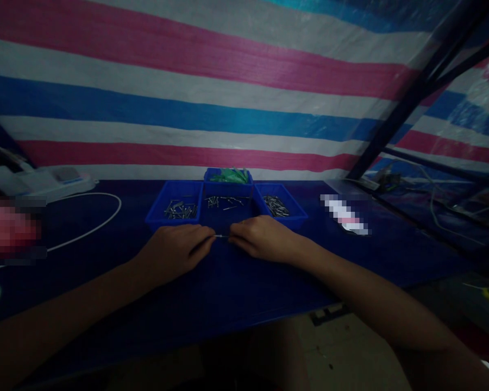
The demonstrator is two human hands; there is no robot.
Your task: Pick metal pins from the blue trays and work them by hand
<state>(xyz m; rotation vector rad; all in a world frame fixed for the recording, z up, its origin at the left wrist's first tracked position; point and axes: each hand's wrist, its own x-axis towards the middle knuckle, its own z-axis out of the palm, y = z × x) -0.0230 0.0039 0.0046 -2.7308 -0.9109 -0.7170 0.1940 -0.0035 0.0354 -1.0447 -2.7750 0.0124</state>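
Note:
A thin metal pin [221, 236] spans the small gap between my two hands, above the blue table. My left hand [175, 247] pinches its left end between thumb and fingers. The other end is in the closed fingers of my right hand [264, 238]. Whether it is one piece or two joined parts I cannot tell. Just beyond my left hand stands a blue bin [157, 212] with slim metal pins [181, 210] in it. Past my right hand is another blue bin [295, 209] holding similar metal pieces [276, 206].
Between the bins lie several loose pins [229, 208]. Behind them a third blue bin [228, 187] holds green plastic [232, 175]. A white device [59, 182] with a cable [120, 206] is at left, beside a blurred red object [8, 228]. A blurred pale object [344, 214] lies right.

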